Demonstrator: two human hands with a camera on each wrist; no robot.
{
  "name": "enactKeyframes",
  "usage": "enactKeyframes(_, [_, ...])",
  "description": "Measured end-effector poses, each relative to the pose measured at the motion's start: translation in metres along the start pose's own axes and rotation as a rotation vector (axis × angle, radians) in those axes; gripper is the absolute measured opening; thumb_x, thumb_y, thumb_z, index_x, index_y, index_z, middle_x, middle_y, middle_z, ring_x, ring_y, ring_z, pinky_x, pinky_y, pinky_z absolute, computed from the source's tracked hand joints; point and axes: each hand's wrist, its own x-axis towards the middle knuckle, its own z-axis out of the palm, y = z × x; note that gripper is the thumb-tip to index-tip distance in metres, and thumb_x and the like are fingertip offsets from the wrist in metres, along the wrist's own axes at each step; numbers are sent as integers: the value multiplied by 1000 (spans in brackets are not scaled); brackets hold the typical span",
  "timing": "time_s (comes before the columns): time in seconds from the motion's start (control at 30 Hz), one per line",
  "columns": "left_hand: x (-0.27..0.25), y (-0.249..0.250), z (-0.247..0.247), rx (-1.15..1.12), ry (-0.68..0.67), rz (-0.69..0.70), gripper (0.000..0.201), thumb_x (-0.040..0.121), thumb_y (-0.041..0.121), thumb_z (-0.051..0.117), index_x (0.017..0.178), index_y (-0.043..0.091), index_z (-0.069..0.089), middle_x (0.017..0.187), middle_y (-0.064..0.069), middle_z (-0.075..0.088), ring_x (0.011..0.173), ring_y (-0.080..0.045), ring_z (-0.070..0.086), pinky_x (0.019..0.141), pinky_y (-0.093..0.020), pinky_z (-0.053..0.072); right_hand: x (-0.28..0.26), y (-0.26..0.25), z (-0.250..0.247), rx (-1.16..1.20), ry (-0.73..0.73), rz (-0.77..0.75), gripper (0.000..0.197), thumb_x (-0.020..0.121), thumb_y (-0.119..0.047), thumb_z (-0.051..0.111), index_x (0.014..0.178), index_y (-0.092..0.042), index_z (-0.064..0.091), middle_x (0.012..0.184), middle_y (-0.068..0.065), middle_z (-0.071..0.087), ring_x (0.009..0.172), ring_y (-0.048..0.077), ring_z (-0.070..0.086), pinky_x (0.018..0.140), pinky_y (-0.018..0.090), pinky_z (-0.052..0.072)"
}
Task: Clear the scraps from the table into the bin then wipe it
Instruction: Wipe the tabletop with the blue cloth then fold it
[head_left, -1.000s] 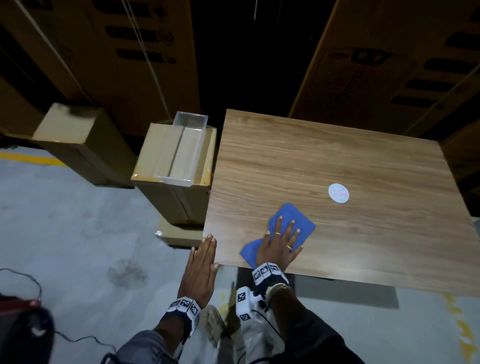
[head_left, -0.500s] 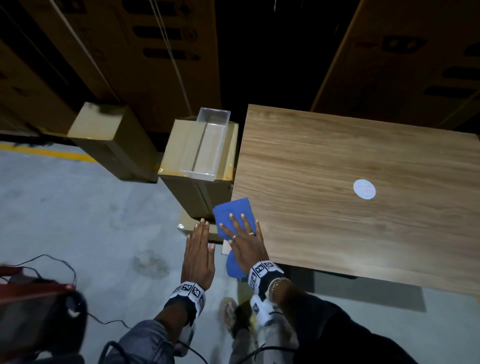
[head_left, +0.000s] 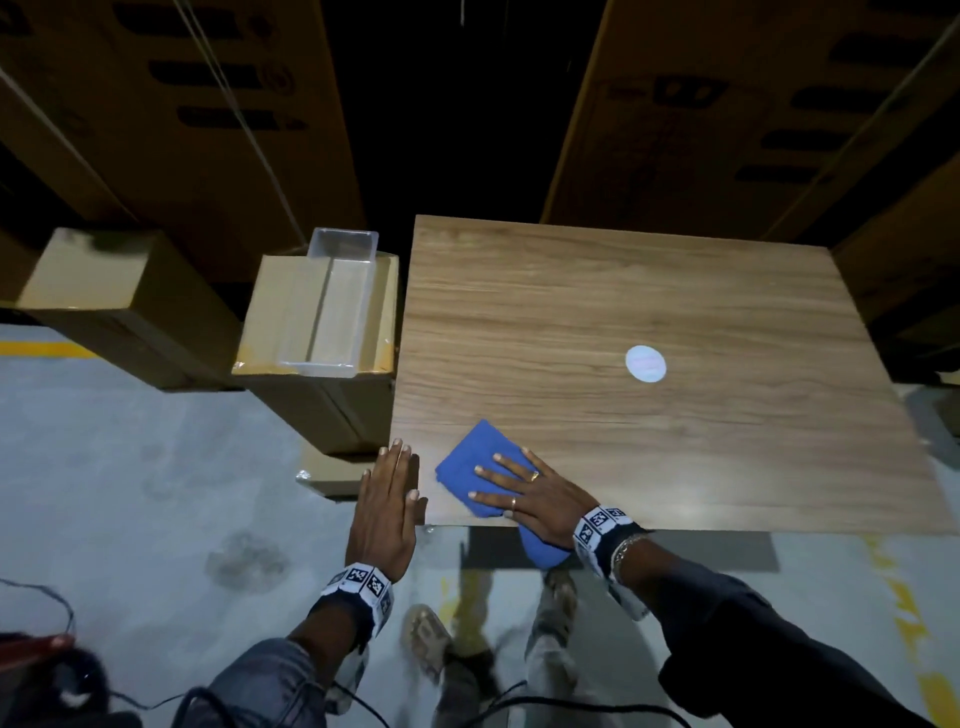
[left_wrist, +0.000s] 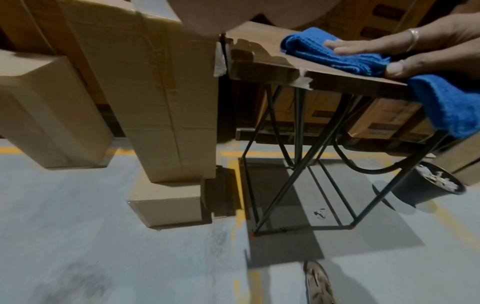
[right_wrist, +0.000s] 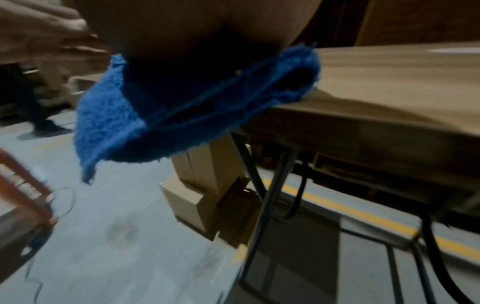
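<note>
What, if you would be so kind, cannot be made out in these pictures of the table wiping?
- White round sticker, head view: its print is too small and washed out to read.
- Blue cloth, right wrist view: the right hand covers its top; blurred.
- Black bin, left wrist view: contents too small to identify; absent from the head view.
- Left hand, left wrist view: cropped by the top edge.

Most of the wooden tabletop (head_left: 649, 312) is bare, just a round white sticker (head_left: 645, 364) mid-right. Cardboard box (head_left: 317, 322) with a clear tray (head_left: 332, 306) seemingly butts against its left edge.
</note>
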Motion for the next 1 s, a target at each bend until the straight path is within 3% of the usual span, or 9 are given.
enactKeyframes(0.3, [29,68,51,55,-100,97,58,109,37,23,165,19,24,174,6,10,161,-13,5,130,-37,0,-98,67,2,41,131,405,59,113,-31,33,166,-46,12,176,-14,1,164,19,-4,130,52,-2])
enactKeyframes(0.47, [51,119,92,67,-138,90,63,108,45,24,164,17,25,174,5,12,161,-11,3,131,-41,3,-147,103,8,34,180,487,61,109,-35,33,166,-45,14,176,-8,11,163,24,13,127,50,4])
enactKeyframes(0.67, [65,169,136,55,-79,-100,72,103,51,22,162,10,30,172,-5,20,161,-24,11,130,-48,3,-214,146,7,54,193,576,61,106,-35,31,165,-44,18,176,-8,14,162,25,16,126,51,5])
enactKeyframes(0.73, [66,171,147,131,-70,-146,70,104,47,26,163,10,28,173,-6,19,161,-26,10,130,-52,4,-238,161,7,108,201,646,60,107,-33,33,165,-42,22,176,-11,9,163,22,10,128,54,6])
enactKeyframes(0.87, [65,168,162,315,-48,-159,67,105,44,28,163,11,25,174,-6,17,161,-29,10,128,-57,10,-277,185,10,166,299,886,61,107,-30,32,165,-44,20,176,-13,7,164,21,4,128,55,8])
enactKeyframes(1.0, [64,169,166,393,-38,-160,68,105,44,24,164,11,22,174,-7,16,161,-30,11,128,-57,11,-287,191,13,182,430,1191,57,111,-26,39,166,-36,27,176,-4,14,163,27,9,127,61,12])
